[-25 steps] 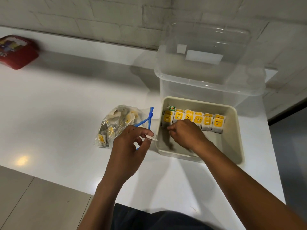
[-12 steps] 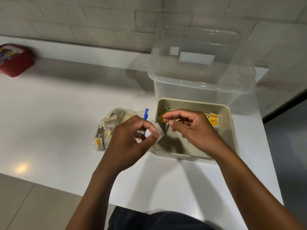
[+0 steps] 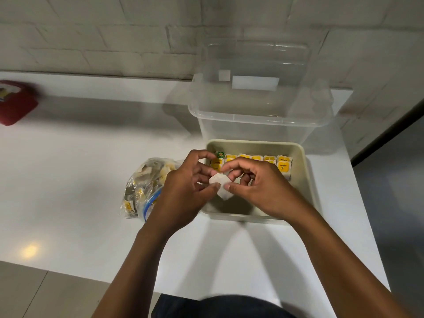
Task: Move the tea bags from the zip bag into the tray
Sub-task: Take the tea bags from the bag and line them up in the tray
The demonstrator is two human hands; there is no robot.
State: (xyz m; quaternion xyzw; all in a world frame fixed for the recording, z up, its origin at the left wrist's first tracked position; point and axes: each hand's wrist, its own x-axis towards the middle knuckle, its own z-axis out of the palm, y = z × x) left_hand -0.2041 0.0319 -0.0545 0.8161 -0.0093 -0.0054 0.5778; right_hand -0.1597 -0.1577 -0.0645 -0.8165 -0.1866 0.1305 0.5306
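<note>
1. Both hands are meeting over the near-left part of the tray [image 3: 308,180]: the left hand [image 3: 183,191] and the right hand [image 3: 259,187] are each pinching the same white tea bag [image 3: 220,185] between thumb and fingertips, holding it up in the air.
2. Two hands on one thin paper bag — if they are pulling against each other, that paper is looking ready to tear and spill leaves into the tray.
3. I cannot tell where its string and tag are hanging; a loose one could be snagging on a finger as the bag goes down.
4. Just beyond the knuckles, a row of yellow-labelled tea bags [image 3: 283,166] is standing along the far wall of the tray. They are looking only loosely propped, so a careless knuckle or a hard drop could be toppling them like dominoes.
5. To the left, the zip bag [image 3: 142,187] is lying on the desk [image 3: 68,180], touching the left wrist and still holding plenty of bags; a sweep of that arm could be dragging it toward the near edge.
6. Behind the tray, a clear plastic box [image 3: 259,111] is standing close, leaving little room for overshooting.
</note>
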